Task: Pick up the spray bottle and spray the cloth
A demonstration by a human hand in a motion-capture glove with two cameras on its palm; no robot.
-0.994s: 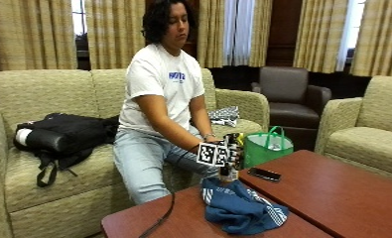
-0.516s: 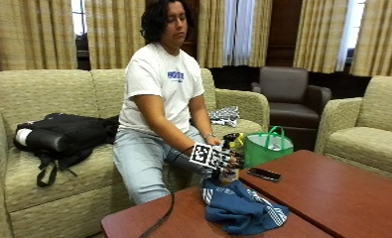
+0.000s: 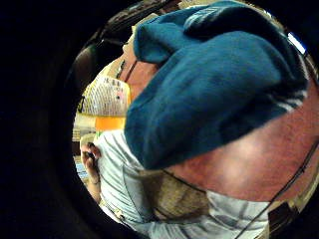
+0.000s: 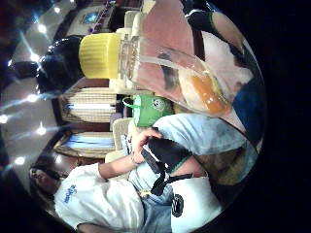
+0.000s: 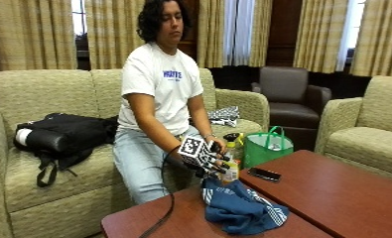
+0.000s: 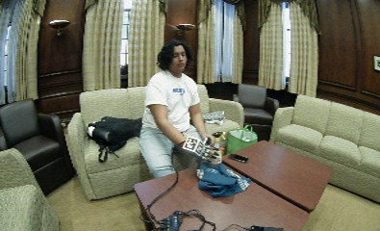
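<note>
In the outside view my gloved right hand [image 5: 207,159] grips the spray bottle [image 5: 232,157] at the table's near edge, just above and behind the blue cloth [image 5: 243,210]. The cloth, with white stripes, lies crumpled on the red-brown table [image 5: 327,193]. The thumb side palm view shows the bottle [image 4: 170,73] close up: yellow cap, clear body, orange liquid at its base. Close under the palm in the little finger side view is the blue cloth [image 3: 214,84], beside the bottle's label [image 3: 104,97]. In the wide outside view the hand [image 6: 202,148] is over the cloth [image 6: 220,179].
A black phone [image 5: 264,174] lies on the table right of the bottle. A green bag [image 5: 268,147] stands on the floor behind it. A black backpack [image 5: 63,136] lies on the couch. Cables [image 6: 183,220] sit at the table's front edge.
My hand has tilted and sunk slightly toward the cloth, with the bottle still in it. The cloth has not moved.
</note>
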